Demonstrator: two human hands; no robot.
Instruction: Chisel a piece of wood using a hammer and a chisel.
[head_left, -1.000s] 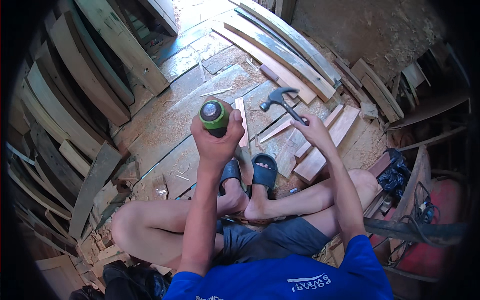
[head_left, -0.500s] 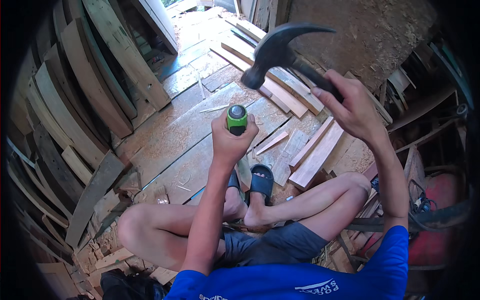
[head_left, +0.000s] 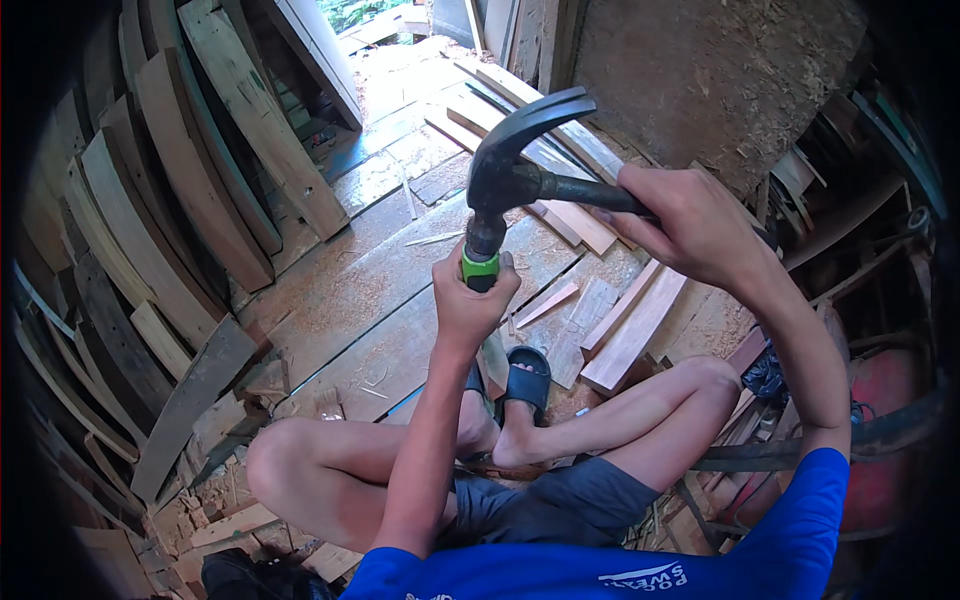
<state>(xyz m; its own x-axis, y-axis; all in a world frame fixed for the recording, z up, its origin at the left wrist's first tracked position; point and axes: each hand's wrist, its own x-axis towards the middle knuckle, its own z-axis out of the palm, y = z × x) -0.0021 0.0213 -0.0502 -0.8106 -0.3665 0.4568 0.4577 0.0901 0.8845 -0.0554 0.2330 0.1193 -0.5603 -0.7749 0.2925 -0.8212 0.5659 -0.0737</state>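
My left hand (head_left: 466, 308) is wrapped round the green-and-black handle of a chisel (head_left: 480, 270), held upright in front of me; its blade is hidden below the fist. My right hand (head_left: 695, 222) grips the dark handle of a claw hammer (head_left: 495, 180). The hammer's striking face lies at the top of the chisel handle, touching or nearly so, and its claw curves up and away to the right. Under my left fist a narrow piece of wood (head_left: 493, 362) shows between my sandalled feet.
Curved timber pieces (head_left: 195, 165) lean in a row along the left. Several sawn boards (head_left: 640, 325) lie on the floor at the right and farther ahead. Shavings litter the floorboards (head_left: 345, 290). A large board (head_left: 710, 80) stands at the back right, near a bright doorway (head_left: 385, 40).
My right hand has brought the hammer down and left, from raised above the chisel onto or close to its handle top. My left hand keeps its hold in nearly the same place.
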